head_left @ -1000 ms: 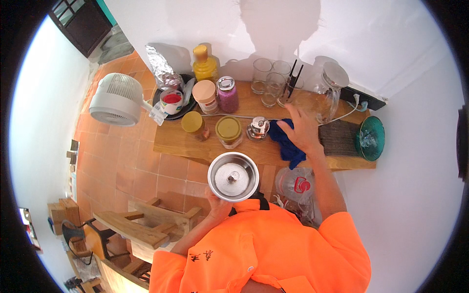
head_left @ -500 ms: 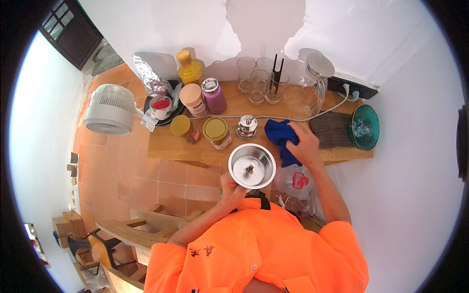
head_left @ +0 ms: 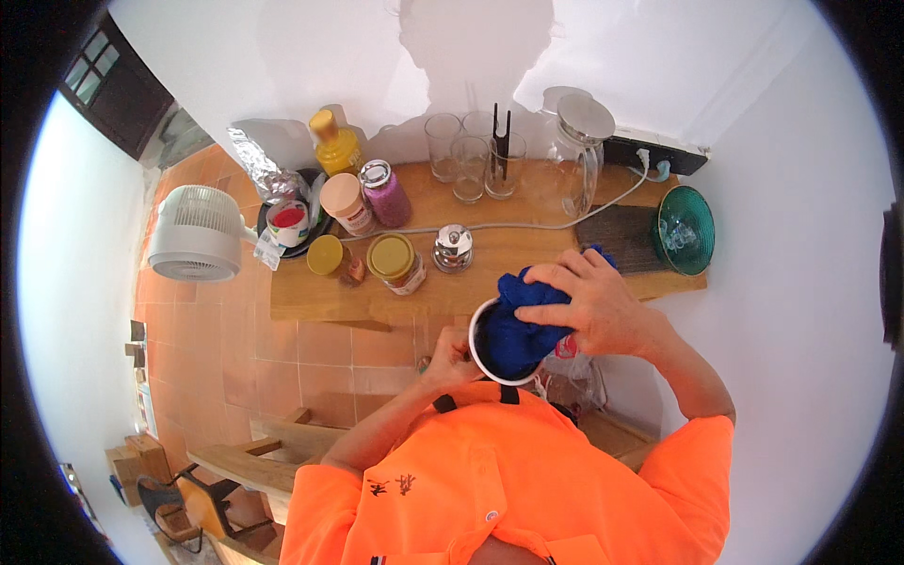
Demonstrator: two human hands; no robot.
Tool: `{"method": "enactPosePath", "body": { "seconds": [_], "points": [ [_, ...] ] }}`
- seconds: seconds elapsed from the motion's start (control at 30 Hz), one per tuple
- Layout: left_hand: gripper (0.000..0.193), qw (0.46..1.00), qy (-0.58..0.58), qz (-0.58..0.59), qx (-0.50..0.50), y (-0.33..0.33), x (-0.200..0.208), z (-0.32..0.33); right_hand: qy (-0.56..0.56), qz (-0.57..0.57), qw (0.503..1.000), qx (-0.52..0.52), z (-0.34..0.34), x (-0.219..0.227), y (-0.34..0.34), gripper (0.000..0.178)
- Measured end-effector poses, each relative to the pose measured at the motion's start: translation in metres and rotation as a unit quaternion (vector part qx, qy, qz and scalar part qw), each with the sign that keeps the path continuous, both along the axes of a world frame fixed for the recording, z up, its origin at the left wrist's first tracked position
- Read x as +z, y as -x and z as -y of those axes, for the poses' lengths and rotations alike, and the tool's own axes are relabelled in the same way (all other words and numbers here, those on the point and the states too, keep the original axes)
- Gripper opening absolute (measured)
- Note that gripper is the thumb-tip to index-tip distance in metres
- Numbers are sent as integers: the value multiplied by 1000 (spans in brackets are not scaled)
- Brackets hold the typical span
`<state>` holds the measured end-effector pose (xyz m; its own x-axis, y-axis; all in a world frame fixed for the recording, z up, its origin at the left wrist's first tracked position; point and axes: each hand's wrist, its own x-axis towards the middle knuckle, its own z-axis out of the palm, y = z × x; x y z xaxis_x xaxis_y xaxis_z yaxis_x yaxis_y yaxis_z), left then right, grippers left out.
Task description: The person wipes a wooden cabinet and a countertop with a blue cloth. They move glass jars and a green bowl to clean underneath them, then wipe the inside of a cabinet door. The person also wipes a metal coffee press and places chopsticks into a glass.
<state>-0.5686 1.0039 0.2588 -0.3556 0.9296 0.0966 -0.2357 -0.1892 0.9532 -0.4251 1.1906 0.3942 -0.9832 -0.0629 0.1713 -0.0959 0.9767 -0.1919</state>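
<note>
Just in front of my body, my left hand (head_left: 454,363) is closed at the left side of a round metal cup (head_left: 476,350), tilted so that its mouth shows. How its fingers grip the cup is partly hidden. My right hand (head_left: 603,306) grips a bunched blue cloth (head_left: 518,334) from above. Most of the cloth sits inside the cup's mouth and covers its inside; a fold sticks out behind my right fingers. On the table beyond the cup stands a small shiny metal piece (head_left: 453,249) with a knob on top.
The wooden table (head_left: 471,294) carries gold-lidded jars (head_left: 395,259), a purple bottle (head_left: 386,193), a yellow bottle (head_left: 336,146), drinking glasses (head_left: 471,174), a glass jug (head_left: 570,169) and a green bowl (head_left: 685,231). A white cable (head_left: 527,225) crosses it. Left stands a white fan (head_left: 196,235).
My right hand has lifted the blue cloth off the table and brought it into the cup. The cup has moved slightly right and down, its inside now covered by cloth.
</note>
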Motion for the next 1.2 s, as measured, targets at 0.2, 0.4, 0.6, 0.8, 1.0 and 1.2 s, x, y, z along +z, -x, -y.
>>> {"method": "enactPosePath", "body": {
  "seconds": [0.2,0.4,0.6,0.8,1.0,1.2],
  "points": [
    [15,998,45,-40,-10,2,-38,5,-90,88,989,73,14,1,-2,26],
    [14,960,1,-279,18,11,-27,-1,151,155,974,70,11,-11,-5,37],
    [14,991,-6,-125,-56,10,-36,1,610,243,745,-118,-15,-8,-9,61],
    [23,996,-9,28,-87,11,-14,8,422,48,902,-75,-25,17,-6,59],
    [34,985,13,-3,-170,24,-20,6,66,-14,998,-16,-5,7,2,53],
    [70,983,37,-44,-176,29,-42,13,171,178,969,-14,3,14,6,50]
  ]
}}
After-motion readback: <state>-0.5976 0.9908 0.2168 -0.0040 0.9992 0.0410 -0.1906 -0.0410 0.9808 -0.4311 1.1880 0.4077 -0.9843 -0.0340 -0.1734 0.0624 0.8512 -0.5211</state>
